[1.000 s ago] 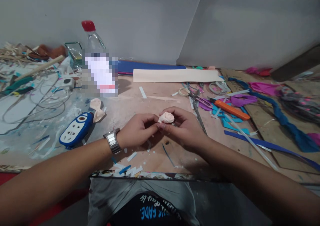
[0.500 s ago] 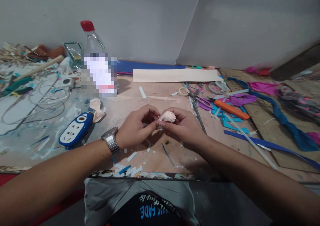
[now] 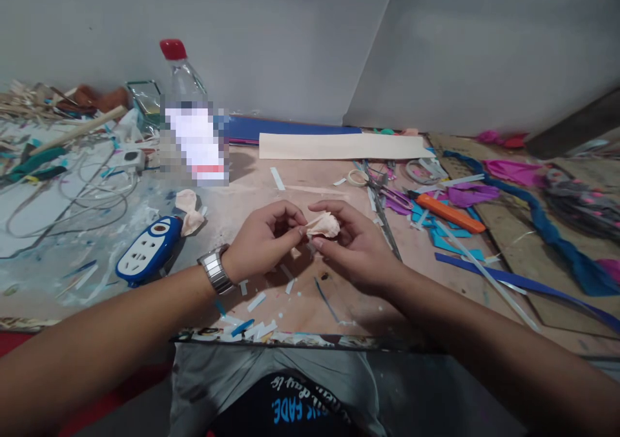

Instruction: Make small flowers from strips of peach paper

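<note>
A small pale peach crepe paper flower is between my hands, above the table, its ruffled head to the right and its narrow twisted end to the left. My left hand, with a metal watch on the wrist, pinches the narrow end between thumb and fingers. Around the head, my right hand is loosely cupped. Its index finger is lifted above the flower and its thumb lies below, apart from each other. Whether its curled rear fingers touch the paper, I cannot tell.
Left of my hands lie a blue-and-white power strip and a twisted peach paper piece. Behind stands a red-capped bottle. A cream paper strip lies at the back. To the right are an orange cutter, scissors and blue strips.
My right thumb and index finger have spread apart from around the flower, so more of it shows. My left hand keeps its pinch in nearly the same place.
</note>
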